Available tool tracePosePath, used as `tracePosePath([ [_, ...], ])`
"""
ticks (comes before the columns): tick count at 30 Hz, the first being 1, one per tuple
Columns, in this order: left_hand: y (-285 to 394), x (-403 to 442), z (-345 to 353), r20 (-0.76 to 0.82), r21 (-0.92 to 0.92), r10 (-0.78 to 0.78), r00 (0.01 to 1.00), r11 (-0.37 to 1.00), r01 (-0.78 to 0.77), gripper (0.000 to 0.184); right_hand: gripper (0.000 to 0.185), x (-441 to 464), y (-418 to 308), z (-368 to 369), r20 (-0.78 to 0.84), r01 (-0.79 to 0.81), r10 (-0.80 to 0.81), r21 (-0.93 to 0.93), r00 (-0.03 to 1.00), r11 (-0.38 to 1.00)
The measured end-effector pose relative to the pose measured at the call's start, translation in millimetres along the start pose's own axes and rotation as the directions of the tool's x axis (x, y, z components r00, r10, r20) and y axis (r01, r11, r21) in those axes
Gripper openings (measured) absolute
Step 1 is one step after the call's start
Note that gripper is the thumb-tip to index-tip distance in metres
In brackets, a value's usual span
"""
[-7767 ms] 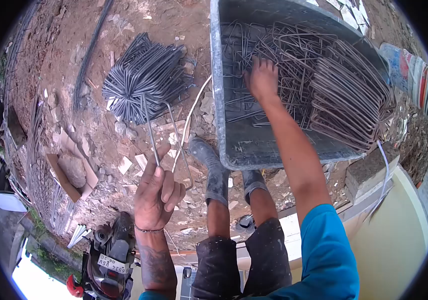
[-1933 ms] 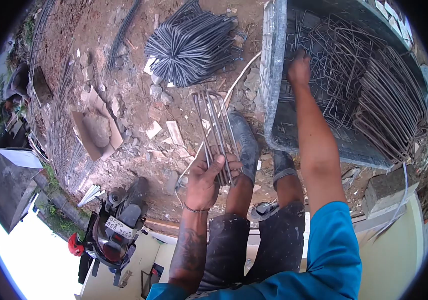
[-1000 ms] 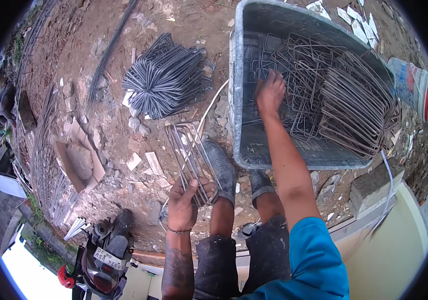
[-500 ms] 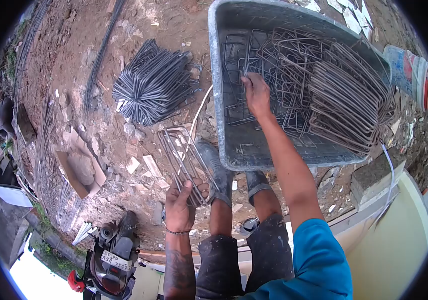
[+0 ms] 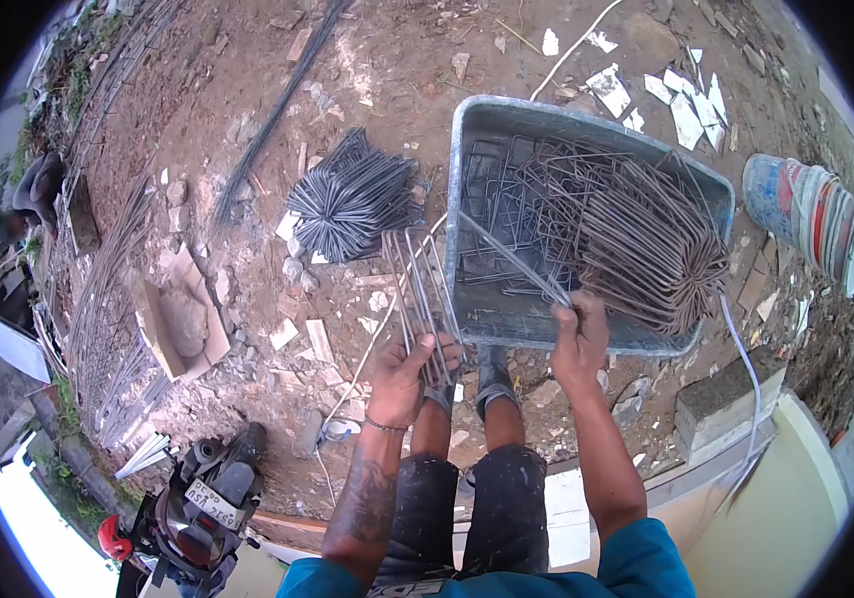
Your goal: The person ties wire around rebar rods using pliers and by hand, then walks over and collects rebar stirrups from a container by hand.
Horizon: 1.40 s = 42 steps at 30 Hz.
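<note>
My left hand (image 5: pixel 397 384) is closed around a few bent-steel rebar stirrups (image 5: pixel 413 289), which stick up beside the tub's near left corner. Over the near side of the large grey tub (image 5: pixel 456 169), my right hand (image 5: pixel 580 344) pinches a rebar stirrup (image 5: pixel 517 257), seen nearly edge-on and slanting up to the left. Inside the tub lie loose, tangled stirrups (image 5: pixel 507 199) and a neat stack of stirrups (image 5: pixel 636 229) on the right. A darker bundle of stirrups (image 5: pixel 352 204) sits on the ground left of the tub.
Stacked buckets (image 5: pixel 811 219) lie on their side right of the tub. Long steel bars (image 5: pixel 283 110) stretch across the dirt. Broken tiles (image 5: pixel 686 110), a cardboard piece with a stone (image 5: pixel 183 319), a motorcycle (image 5: pixel 203 508) and a concrete block (image 5: pixel 726 399) surround the spot.
My right hand has drawn back from inside the tub toward its near edge, bringing a stirrup along. My left hand still holds its stirrups, now closer to the tub. The view has shifted.
</note>
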<state>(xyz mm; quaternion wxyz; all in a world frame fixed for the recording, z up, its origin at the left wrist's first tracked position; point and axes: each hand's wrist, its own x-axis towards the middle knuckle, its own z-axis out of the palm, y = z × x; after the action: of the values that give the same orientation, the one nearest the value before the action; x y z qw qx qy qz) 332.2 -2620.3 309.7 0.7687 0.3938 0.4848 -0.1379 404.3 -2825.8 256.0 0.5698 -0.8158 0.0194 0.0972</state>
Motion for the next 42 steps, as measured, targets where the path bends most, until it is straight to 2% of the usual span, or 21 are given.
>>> tracePosePath([
  [1,-3,0,3,0.007,-0.014,0.007,1.000,1.000,-0.007,0.026,0.015,-6,0,1,0.029,0.115,-0.115,0.015,0.993,0.993],
  [2,-5,-1,6,0.009,-0.018,0.002,1.000,1.000,-0.002,0.026,0.015,-11,-2,6,0.032,0.113,-0.113,0.009,0.993,0.994],
  [4,-8,-4,11,0.009,-0.045,0.007,1.000,0.999,-0.007,0.025,0.014,-28,-10,24,0.071,0.212,-0.227,0.170,0.971,0.962],
  [8,-8,-8,13,0.031,-0.065,-0.019,0.999,0.998,0.021,0.025,0.011,-54,-17,48,0.109,0.198,-0.223,0.197,0.969,0.960],
  [10,-12,-7,7,0.002,-0.063,-0.014,1.000,0.998,0.014,0.023,0.014,-63,-21,56,0.154,0.262,-0.286,0.155,0.946,0.952],
  [12,-13,-6,2,0.044,-0.073,0.034,0.998,0.997,-0.030,0.023,0.017,-71,-22,64,0.137,0.202,-0.230,0.188,0.964,0.961],
  [16,-15,-4,-3,-0.037,-0.143,0.045,0.998,0.988,-0.050,0.022,0.024,-75,-12,68,0.212,0.231,-0.261,0.158,0.942,0.960],
  [19,-7,-4,-1,-0.062,-0.097,0.015,0.998,0.995,-0.021,0.023,0.023,-79,-2,66,0.415,0.123,-0.239,0.288,0.878,0.950],
  [20,-8,-1,-6,-0.062,-0.071,0.024,0.998,0.997,-0.029,0.025,0.023,-71,-5,61,0.417,0.120,-0.236,0.286,0.878,0.951],
  [22,-8,5,-11,-0.062,-0.065,0.002,0.998,0.998,-0.006,0.028,0.028,-37,-7,51,0.504,0.297,-0.340,0.166,0.794,0.940],
  [23,-8,8,-14,-0.097,-0.070,0.016,0.995,0.997,-0.023,0.027,0.041,-24,18,49,0.472,0.218,-0.252,0.127,0.845,0.968],
  [25,-10,15,-20,-0.145,-0.068,0.020,0.989,0.997,-0.030,0.024,0.054,19,90,73,0.178,-0.075,0.096,-0.122,0.979,0.990],
  [26,-9,20,-23,-0.148,-0.061,0.011,0.989,0.998,-0.021,0.024,0.061,39,139,90,0.018,-0.225,0.243,-0.316,0.970,0.921],
  [27,-9,24,-26,-0.154,-0.062,0.019,0.988,0.998,-0.028,0.025,0.058,53,189,106,-0.089,-0.375,0.374,-0.420,0.923,0.826],
  [30,-17,31,-41,-0.184,-0.098,0.013,0.983,0.995,-0.032,0.022,0.046,58,269,144,-0.096,-0.353,0.364,-0.557,0.926,0.752],
  [31,-17,30,-45,-0.210,-0.122,-0.023,0.978,0.993,-0.002,0.020,0.040,60,268,153,-0.079,-0.606,0.603,-0.175,0.794,0.776],
  [32,-15,30,-48,-0.222,-0.150,-0.044,0.974,0.989,0.010,0.019,0.035,67,261,158,0.030,-0.755,0.770,0.224,0.637,0.616],
  [36,-8,19,-52,-0.167,-0.143,-0.078,0.983,0.988,0.054,0.017,0.028,60,200,148,-0.032,-0.611,0.662,0.352,0.749,0.709],
  [38,-3,10,-48,-0.159,-0.132,-0.075,0.984,0.990,0.054,0.016,0.027,67,183,136,0.053,-0.693,0.739,0.398,0.671,0.601],
  [40,1,4,-46,-0.161,-0.135,-0.079,0.984,0.989,0.057,0.017,0.027,93,172,134,0.045,-0.666,0.706,0.380,0.707,0.642],
  [42,2,5,-43,-0.159,-0.150,-0.016,0.987,0.989,-0.008,0.019,0.027,119,169,145,0.014,-0.639,0.649,0.187,0.761,0.746],
])
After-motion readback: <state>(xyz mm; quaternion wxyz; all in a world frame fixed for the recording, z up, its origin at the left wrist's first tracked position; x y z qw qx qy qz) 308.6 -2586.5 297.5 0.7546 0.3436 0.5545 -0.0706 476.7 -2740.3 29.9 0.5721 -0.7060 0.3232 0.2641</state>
